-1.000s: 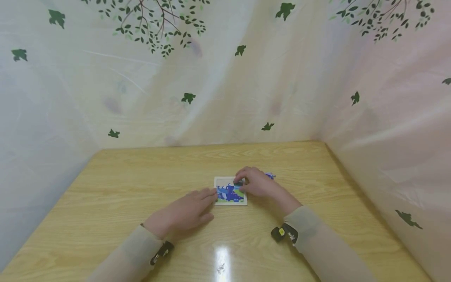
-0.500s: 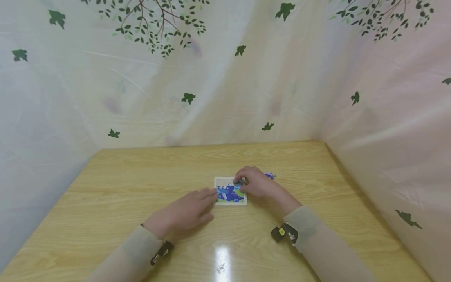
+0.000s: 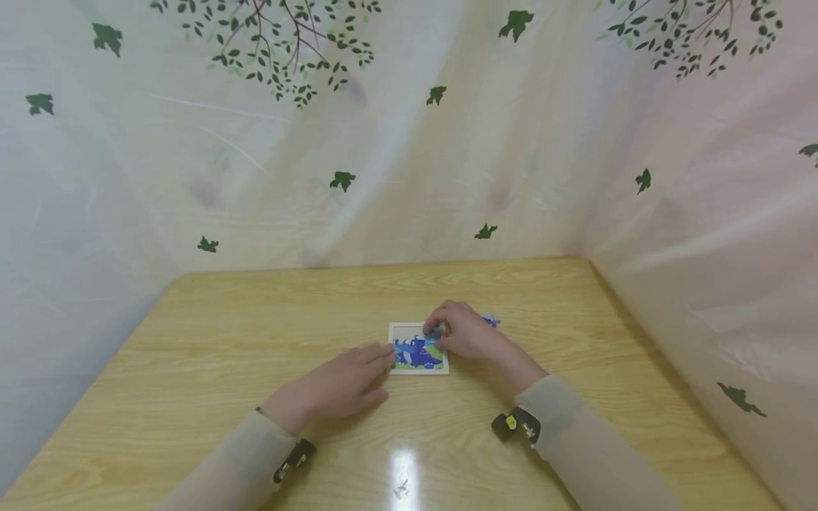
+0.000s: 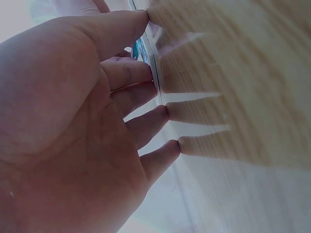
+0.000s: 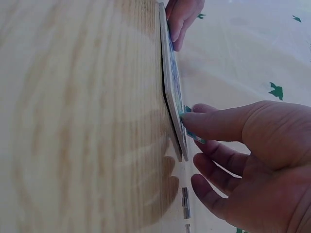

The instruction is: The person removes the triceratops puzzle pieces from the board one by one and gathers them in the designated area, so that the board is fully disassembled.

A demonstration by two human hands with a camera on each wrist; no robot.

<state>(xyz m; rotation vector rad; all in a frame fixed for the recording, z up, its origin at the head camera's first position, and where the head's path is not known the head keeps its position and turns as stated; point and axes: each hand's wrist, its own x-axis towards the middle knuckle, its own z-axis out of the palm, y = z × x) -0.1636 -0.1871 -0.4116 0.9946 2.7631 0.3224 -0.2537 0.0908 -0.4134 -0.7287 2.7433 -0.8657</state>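
Note:
A small puzzle board [image 3: 419,372] with a pale frame lies flat on the table, partly filled with a blue dinosaur picture on green. Its upper part shows a bare grey backing. My left hand [image 3: 339,383] lies palm down with fairly straight fingers, the tips touching the board's left edge; the left wrist view shows the fingertips along that edge. Between thumb and index finger my right hand [image 3: 466,332] pinches a blue-green puzzle piece [image 5: 196,135] at the board's upper right. That piece is tilted above the board in the right wrist view. The right fingers partly cover the corner.
Loose blue-purple puzzle pieces [image 3: 490,321] lie just beyond the right hand, partly hidden by it; in the right wrist view, pieces [image 5: 185,203] appear edge-on. A wooden table [image 3: 287,305] surrounds the board. Behind it hangs a pale curtain [image 3: 396,213] with leaf prints.
The pinched puzzle piece has turned slightly in my right fingers and looks bluer than before. Both hands and the board stay nearly in place; the head view shifts very slightly.

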